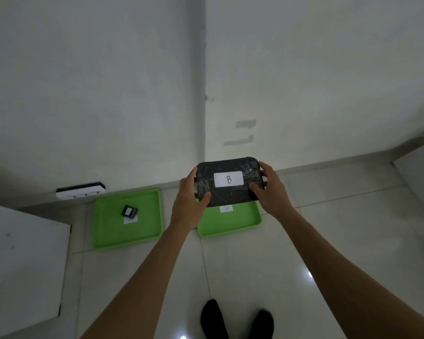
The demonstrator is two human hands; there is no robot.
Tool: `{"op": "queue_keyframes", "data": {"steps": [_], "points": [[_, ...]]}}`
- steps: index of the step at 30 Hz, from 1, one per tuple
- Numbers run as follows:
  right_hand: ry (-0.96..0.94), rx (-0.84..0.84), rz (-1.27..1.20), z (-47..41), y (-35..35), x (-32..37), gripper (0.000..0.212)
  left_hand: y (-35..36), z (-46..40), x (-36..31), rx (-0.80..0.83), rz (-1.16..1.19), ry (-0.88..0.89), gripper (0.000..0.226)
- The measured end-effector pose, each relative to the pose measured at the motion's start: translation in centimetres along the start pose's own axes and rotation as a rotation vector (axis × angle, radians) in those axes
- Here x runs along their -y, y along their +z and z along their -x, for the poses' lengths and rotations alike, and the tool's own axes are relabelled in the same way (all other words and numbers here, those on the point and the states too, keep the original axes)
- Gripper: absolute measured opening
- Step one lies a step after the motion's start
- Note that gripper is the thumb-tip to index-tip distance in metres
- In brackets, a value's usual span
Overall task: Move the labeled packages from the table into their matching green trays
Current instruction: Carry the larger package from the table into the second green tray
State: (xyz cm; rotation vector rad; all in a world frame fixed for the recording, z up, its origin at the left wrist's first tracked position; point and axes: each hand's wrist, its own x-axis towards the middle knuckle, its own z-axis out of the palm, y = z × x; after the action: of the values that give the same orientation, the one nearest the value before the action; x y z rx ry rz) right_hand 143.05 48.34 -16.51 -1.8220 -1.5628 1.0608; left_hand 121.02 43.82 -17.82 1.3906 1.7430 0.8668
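One small package (129,211) already lies in the left tray (115,233). Both hands, left (190,192) and right (269,189), fingers clamped on its ends, hold the B package (228,189) above the right tray (230,223); setting it down remains.

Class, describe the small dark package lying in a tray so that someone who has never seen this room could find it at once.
Two green trays sit on the tiled floor by the wall. In the left tray, the small dark package lies near the far side, beside a white slip. Unlike the large B package held by both hands, nobody touches it.
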Motion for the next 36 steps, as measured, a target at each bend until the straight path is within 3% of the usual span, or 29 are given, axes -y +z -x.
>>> {"op": "queue_keyframes", "data": {"steps": [13, 20, 26, 36], "points": [[0.016, 0.138, 0.108, -18.4, 15.7, -26.7, 0.070, 21.0, -13.6, 24.7, 0.031, -0.052, -0.226, 0.070], [0.090, 0.240, 0.176, -24.8, 23.6, -36.9, 0.075, 28.0, -18.1, 35.6, 0.167, -0.044, -0.331, 0.064], [0.116, 0.259, 0.226, -27.9, 26.9, -41.2, 0.073, 31.3, -20.8, 40.5, 0.233, -0.065, -0.395, 0.064], [0.073, 0.270, 0.318, -28.0, 27.4, -41.7, 0.079, 31.9, -21.6, 40.6, 0.261, -0.130, -0.398, 0.065]]}}
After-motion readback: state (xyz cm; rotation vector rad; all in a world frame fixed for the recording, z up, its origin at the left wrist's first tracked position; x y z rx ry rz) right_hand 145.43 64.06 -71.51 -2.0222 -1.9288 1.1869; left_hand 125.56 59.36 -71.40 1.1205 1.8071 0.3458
